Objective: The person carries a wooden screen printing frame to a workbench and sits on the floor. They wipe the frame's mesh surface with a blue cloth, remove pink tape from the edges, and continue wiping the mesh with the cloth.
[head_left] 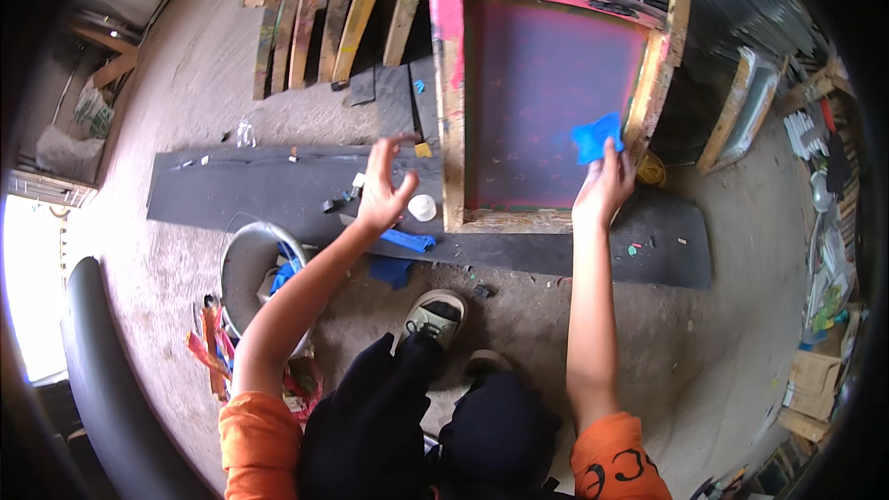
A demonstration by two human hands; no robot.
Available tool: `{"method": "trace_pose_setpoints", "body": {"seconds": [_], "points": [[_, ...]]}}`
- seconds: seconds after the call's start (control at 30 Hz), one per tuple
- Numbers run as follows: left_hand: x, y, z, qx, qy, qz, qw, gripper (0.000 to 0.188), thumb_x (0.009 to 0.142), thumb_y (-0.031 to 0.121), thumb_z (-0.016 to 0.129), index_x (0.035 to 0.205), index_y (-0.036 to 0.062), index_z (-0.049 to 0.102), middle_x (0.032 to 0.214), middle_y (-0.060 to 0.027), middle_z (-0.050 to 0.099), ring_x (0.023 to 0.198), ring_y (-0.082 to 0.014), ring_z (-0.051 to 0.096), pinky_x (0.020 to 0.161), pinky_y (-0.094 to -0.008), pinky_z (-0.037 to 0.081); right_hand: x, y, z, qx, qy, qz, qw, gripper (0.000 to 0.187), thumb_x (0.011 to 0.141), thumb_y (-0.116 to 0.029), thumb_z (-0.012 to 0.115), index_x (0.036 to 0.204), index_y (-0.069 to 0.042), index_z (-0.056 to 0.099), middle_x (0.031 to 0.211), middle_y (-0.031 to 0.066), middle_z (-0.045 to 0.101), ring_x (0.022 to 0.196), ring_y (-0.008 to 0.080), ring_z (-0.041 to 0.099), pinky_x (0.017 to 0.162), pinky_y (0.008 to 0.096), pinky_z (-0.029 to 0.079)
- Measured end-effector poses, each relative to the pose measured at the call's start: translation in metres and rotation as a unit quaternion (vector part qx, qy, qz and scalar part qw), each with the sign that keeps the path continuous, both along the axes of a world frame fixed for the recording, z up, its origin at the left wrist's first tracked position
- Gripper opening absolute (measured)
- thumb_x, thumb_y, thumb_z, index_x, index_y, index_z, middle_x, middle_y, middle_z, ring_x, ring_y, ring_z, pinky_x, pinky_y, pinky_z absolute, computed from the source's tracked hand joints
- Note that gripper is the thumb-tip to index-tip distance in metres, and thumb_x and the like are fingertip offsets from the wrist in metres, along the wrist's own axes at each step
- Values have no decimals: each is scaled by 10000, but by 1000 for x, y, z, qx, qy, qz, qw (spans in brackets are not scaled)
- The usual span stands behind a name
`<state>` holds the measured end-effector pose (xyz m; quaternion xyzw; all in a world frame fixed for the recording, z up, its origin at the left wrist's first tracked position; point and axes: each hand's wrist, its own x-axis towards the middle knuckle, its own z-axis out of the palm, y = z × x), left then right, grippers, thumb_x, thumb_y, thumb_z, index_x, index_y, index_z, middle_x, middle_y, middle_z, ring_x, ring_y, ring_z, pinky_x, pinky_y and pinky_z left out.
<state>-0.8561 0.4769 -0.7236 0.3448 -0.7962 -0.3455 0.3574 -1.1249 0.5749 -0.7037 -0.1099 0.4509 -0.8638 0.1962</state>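
Note:
A wooden screen-printing frame (451, 120) stands on a black mat, its top edge and left side smeared with pink. Dark mesh (546, 83) with a pinkish tint fills it. My right hand (604, 185) grips a folded blue cloth (595, 137) in front of the mesh, near the frame's right side; whether the cloth touches the mesh I cannot tell. Left of the frame, my left hand (384, 193) hangs in the air with fingers apart and nothing in it. Just beside it on the mat is a small round white thing (422, 208), with a strip of blue cloth (407, 241) below.
A grey bucket (243, 268) with blue scraps inside stands by my left forearm. The black mat (250, 185) lies across the floor before my feet. Several paint-stained wooden bars (361, 14) lean at the back. Another wooden frame (741, 111) rests at the right.

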Motion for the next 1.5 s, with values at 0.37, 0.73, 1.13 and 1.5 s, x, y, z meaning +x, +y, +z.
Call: {"method": "trace_pose_setpoints", "body": {"seconds": [0.37, 0.73, 1.13, 1.5], "points": [[-115, -21, 15, 34, 132, 208, 969, 420, 846, 281, 600, 1125, 11, 440, 749, -123, 602, 558, -139, 523, 580, -299, 444, 4, -59, -33, 290, 742, -66, 601, 468, 851, -154, 532, 1270, 21, 418, 1351, 162, 384, 1271, 321, 327, 1011, 436, 302], [-121, -21, 17, 30, 119, 211, 970, 345, 861, 280, 561, 1082, 30, 471, 709, -146, 606, 583, -214, 583, 599, -328, 453, -44, -89, 5, 296, 750, -88, 585, 655, 865, -406, 491, 1349, -8, 302, 1417, 188, 265, 1324, 343, 220, 1070, 486, 170], [-118, -23, 16, 38, 75, 233, 969, 365, 867, 361, 533, 987, 25, 459, 690, -227, 583, 631, -384, 583, 595, -415, 440, -13, -89, 6, 199, 843, 65, 495, 614, 832, -410, 541, 1277, -9, 408, 1387, 184, 323, 1311, 324, 256, 1039, 489, 220], [-119, 4, 13, 136, 101, 212, 962, 430, 898, 408, 466, 886, -21, 440, 681, -185, 498, 620, -220, 425, 620, -367, 404, -51, -65, 13, 374, 756, -128, 521, 653, 896, -426, 420, 1367, -3, 262, 1425, 169, 259, 1340, 303, 200, 1072, 498, 138]]}}
